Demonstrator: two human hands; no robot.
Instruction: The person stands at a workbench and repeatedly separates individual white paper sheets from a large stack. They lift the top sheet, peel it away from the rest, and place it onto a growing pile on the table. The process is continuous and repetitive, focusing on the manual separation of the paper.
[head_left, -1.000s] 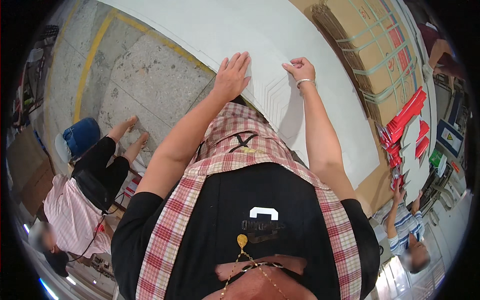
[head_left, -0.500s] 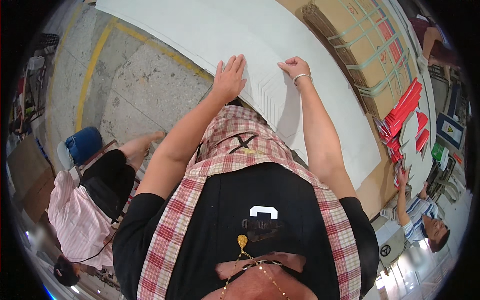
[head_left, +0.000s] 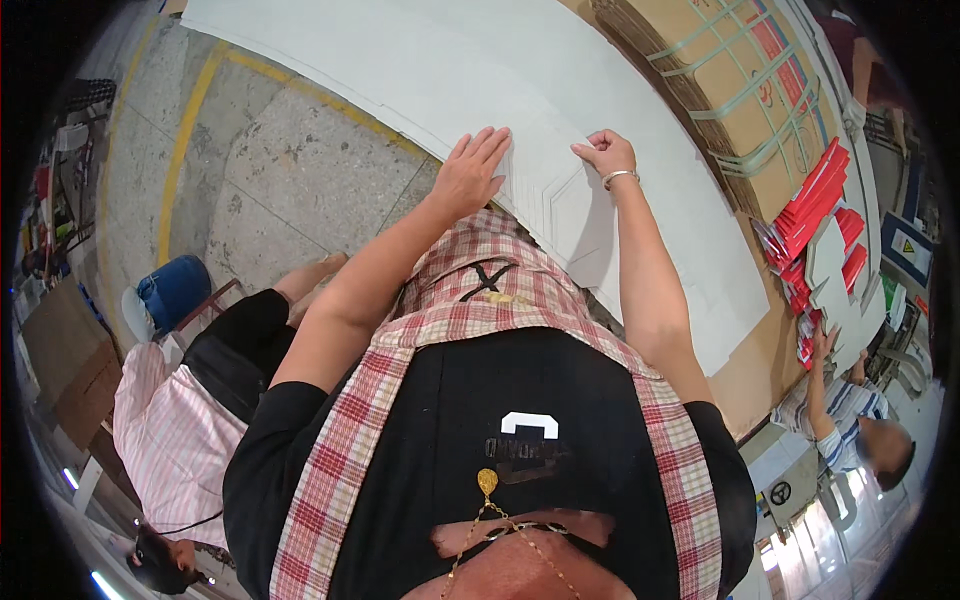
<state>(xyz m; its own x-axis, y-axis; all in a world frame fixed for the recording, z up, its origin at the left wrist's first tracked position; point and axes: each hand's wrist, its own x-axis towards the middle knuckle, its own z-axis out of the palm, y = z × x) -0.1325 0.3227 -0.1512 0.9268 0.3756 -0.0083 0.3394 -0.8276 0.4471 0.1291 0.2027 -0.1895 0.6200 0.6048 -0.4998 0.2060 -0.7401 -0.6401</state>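
Note:
White cardboard sheets (head_left: 440, 75) lie stacked in overlapping layers on the surface ahead of me. Stepped, angled edges of several sheets (head_left: 562, 200) show between my hands. My left hand (head_left: 474, 174) rests flat on the stack near its left edge, fingers stretched out and holding nothing. Over the sheets to the right, my right hand (head_left: 608, 157) has its fingers curled and its thumb close to the forefinger. Whatever may be between these fingertips is too small to make out. A bracelet (head_left: 620, 177) circles the right wrist.
Strapped bundles of flat brown cartons (head_left: 735, 90) lie beyond the sheets at the right. Red and white cut pieces (head_left: 810, 215) are heaped nearby, with a person's hand (head_left: 824, 342) at them. A seated person (head_left: 180, 410) is at left, beside a blue drum (head_left: 175, 290).
Both hands have shifted slightly right and toward me over the sheets. The stepped edges between them look fewer and lie farther right. The person at right has a hand lower along the heap.

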